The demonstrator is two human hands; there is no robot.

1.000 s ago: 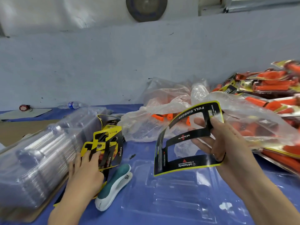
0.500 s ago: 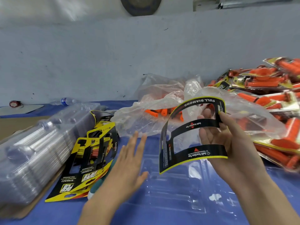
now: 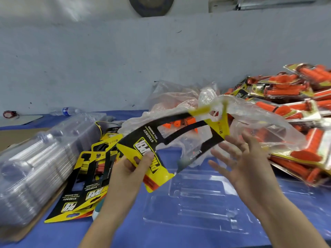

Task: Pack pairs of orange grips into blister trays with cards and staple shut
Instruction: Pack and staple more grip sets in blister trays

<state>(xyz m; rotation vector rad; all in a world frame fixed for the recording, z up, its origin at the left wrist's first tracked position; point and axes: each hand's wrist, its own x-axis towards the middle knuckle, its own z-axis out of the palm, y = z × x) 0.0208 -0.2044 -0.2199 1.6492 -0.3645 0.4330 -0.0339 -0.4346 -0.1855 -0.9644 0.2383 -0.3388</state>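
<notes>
Pinching the yellow-black card (image 3: 154,154) above the clear blister tray (image 3: 195,199), your left hand (image 3: 129,174) grips it, your right hand (image 3: 247,165) fingers spread just beside it.

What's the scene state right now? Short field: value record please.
left hand: pinching the yellow end of the card
right hand: open, fingers spread, beside the card's far end, contact unclear
card: black and yellow, held bowed in the air above the tray
blister tray: clear, open, empty, flat on the blue table
loose grips: orange, inside the plastic bag
spare cards: fanned at left
finished packs: piled at right
</notes>
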